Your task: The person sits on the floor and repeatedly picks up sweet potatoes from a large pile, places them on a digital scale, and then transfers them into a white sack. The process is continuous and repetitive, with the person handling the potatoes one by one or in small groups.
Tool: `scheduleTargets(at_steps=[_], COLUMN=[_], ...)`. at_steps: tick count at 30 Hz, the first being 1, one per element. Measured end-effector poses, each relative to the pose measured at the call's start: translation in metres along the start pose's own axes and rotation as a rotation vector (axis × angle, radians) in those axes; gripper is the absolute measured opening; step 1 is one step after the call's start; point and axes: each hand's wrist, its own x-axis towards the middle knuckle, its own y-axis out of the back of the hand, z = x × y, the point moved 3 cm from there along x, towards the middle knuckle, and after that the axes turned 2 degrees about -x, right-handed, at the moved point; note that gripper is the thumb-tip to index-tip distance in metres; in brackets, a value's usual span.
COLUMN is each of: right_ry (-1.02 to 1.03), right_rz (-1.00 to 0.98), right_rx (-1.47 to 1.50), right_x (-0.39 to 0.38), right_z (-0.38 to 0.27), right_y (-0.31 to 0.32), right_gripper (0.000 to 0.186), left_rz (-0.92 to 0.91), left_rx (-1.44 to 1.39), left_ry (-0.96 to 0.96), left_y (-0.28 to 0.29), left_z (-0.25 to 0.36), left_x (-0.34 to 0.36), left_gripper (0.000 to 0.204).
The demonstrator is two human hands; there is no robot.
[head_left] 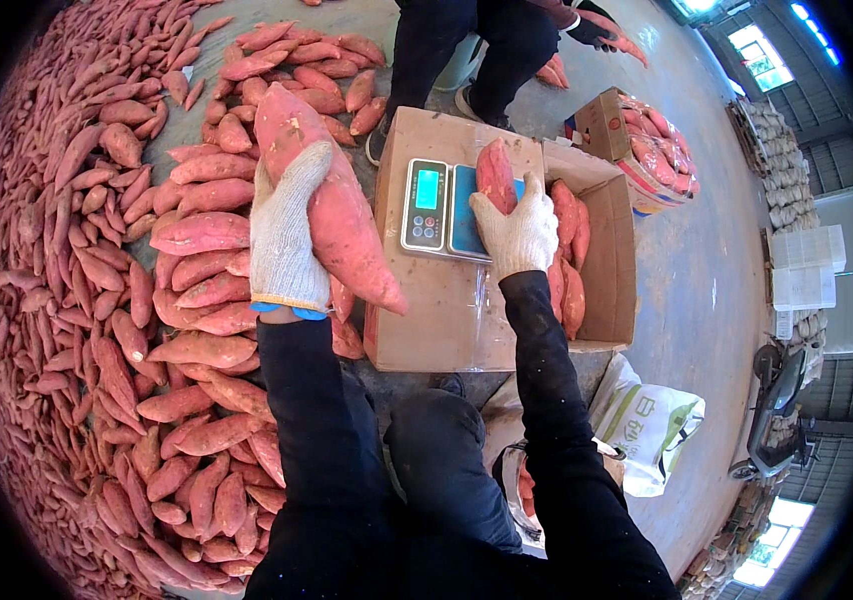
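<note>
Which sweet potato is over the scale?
The sweet potato in the right hand. It alone is over the scale; the left hand holds another sweet potato farther left.

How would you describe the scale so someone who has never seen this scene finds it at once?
Start at the flat-topped cardboard box right of the big sweet potato pile. On its top, partly hidden by the gloved right hand and its sweet potato, sits the scale. Alone among its neighbours, it has a lit cyan screen above small buttons.
</note>
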Motion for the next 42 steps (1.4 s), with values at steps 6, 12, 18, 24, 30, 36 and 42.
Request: scheduleTargets(at_steps=[6, 12, 18, 24, 30, 36, 42], right_ry=[0.03, 0.05, -0.07, -0.074, -0.178, -0.281, -0.399], right_rz=[0.049, 0.066, -0.063, -0.106, -0.266, 0.075, 0.012], right_rx=[0.068, 0.135, 0.031, 0.018, 0.495, 0.589, 0.325], right_x=[0.004, 0.009, 0.007, 0.002, 0.011, 0.027, 0.047], right_z=[0.009, 0.012, 0.011, -0.002, 0.05, 0.223, 0.364], right_y=[0.002, -0.006, -0.006, -0.026, -0.002, 0.033, -0.024], right_gripper=[0.08, 0.077, 0.082, 0.079, 0.071, 0.076, 0.083], left_rz=[0.024, 0.009, 0.065, -0.129, -0.319, -0.281, -0.154], left_rx=[-0.047, 0.021, 0.089, 0.343, 0.755, 0.843, 0.423], left_ry=[0.062, 0.04, 0.01, 0.094, -0.049, -0.057, 0.133], left_y=[0.0, -0.005, -0.001, 0.044, 0.05, 0.015, 0.006], left_z=[-0.008, -0.004, -0.012, -0.039, -0.052, -0.036, -0.049], left_x=[0.001, 0.0, -0.004, 0.027, 0.029, 0.008, -0.004], left_gripper=[0.052, 0.052, 0.048, 0.038, 0.048, 0.046, 0.053])
